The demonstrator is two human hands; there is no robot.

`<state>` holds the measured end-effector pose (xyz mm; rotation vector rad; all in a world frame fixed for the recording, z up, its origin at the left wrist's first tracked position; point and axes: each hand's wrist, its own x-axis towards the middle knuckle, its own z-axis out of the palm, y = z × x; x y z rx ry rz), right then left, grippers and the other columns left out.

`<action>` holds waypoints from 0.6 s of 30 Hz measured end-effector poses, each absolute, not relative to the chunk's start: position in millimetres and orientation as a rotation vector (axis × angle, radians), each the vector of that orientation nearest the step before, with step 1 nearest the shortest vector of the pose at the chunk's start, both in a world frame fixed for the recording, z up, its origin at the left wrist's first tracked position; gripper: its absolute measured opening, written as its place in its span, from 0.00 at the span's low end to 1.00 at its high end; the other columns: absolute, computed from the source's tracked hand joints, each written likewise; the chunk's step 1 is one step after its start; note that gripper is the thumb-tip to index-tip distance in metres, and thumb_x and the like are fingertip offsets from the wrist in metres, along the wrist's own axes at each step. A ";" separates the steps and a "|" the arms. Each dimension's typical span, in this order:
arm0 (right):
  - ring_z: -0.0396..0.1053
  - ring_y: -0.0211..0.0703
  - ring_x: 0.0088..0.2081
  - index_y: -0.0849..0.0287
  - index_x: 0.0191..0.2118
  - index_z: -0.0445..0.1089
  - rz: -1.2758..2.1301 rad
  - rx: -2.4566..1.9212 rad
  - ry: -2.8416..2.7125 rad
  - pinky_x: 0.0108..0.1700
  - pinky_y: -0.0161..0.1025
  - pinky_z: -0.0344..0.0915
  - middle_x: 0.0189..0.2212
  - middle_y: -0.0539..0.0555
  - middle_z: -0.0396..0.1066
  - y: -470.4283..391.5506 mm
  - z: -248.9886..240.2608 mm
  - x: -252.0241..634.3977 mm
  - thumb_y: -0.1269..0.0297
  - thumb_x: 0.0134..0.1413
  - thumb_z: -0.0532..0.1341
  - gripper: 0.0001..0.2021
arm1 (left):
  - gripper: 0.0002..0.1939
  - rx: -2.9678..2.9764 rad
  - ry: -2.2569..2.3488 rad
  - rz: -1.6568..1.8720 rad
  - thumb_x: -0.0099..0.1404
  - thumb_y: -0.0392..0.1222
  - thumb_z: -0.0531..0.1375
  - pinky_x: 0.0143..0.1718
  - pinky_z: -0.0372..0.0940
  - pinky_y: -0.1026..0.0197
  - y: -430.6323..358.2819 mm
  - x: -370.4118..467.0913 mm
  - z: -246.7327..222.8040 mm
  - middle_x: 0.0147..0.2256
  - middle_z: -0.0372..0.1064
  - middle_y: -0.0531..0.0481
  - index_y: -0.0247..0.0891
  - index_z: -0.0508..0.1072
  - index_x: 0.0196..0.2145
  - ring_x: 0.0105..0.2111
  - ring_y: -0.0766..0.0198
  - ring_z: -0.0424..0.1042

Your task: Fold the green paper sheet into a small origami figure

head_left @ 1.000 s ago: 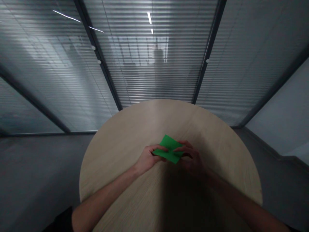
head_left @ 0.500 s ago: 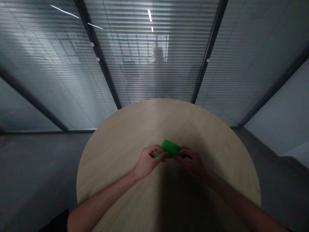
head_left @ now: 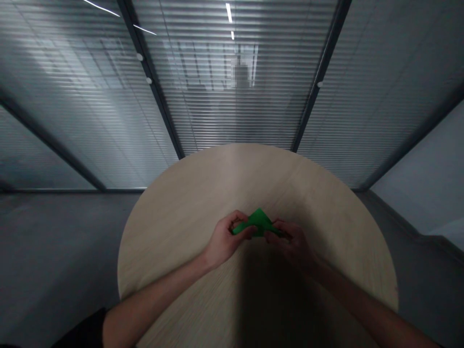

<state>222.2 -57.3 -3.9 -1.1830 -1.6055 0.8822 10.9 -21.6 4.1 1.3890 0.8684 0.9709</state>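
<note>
A folded piece of green paper (head_left: 259, 220) is held between both hands over the middle of the round table. Its top comes to a point, and its two ends stretch out to the left and right. My left hand (head_left: 227, 238) pinches the left end, thumb in front and fingers behind. On the other end, my right hand (head_left: 290, 239) grips the paper with thumb and fingers, partly in shadow. The fingertips hide some of the paper's lower edge and folds.
The round wooden table (head_left: 203, 193) lies under both arms, with a dark shadow across its near part. Beyond it stands a glass partition with blinds (head_left: 239, 121) between dark frame posts. A white wall (head_left: 427, 179) is at the right, and grey floor (head_left: 65, 241) surrounds the table.
The green paper has gone from a slanted, flat-looking shape to one with a raised central peak and spread ends. Both hands stay on it, the right slightly further right. The view has shifted a little.
</note>
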 end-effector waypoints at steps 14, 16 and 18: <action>0.76 0.43 0.31 0.56 0.48 0.72 1.177 -1.110 -1.322 0.32 0.38 0.76 0.33 0.53 0.75 -59.8 -6.2 213.1 0.44 0.56 0.71 0.23 | 0.21 1.288 0.840 1.055 0.57 0.46 0.74 0.36 0.70 0.63 -29.9 16.5 14.3 0.32 0.75 0.51 0.36 0.75 0.44 0.32 0.63 0.76; 0.76 0.42 0.29 0.59 0.39 0.76 1.183 -1.150 -1.382 0.30 0.37 0.74 0.30 0.53 0.76 -59.9 -4.9 214.4 0.42 0.58 0.68 0.21 | 0.19 1.293 0.856 0.983 0.57 0.48 0.74 0.35 0.70 0.62 -29.0 15.9 15.7 0.32 0.76 0.49 0.34 0.77 0.40 0.31 0.63 0.76; 0.76 0.42 0.28 0.59 0.34 0.76 1.177 -1.158 -1.386 0.31 0.36 0.75 0.27 0.53 0.75 -60.7 -3.9 215.0 0.42 0.57 0.68 0.22 | 0.18 1.293 0.854 0.936 0.57 0.52 0.73 0.32 0.69 0.62 -28.3 15.7 16.2 0.29 0.75 0.50 0.33 0.78 0.36 0.29 0.63 0.74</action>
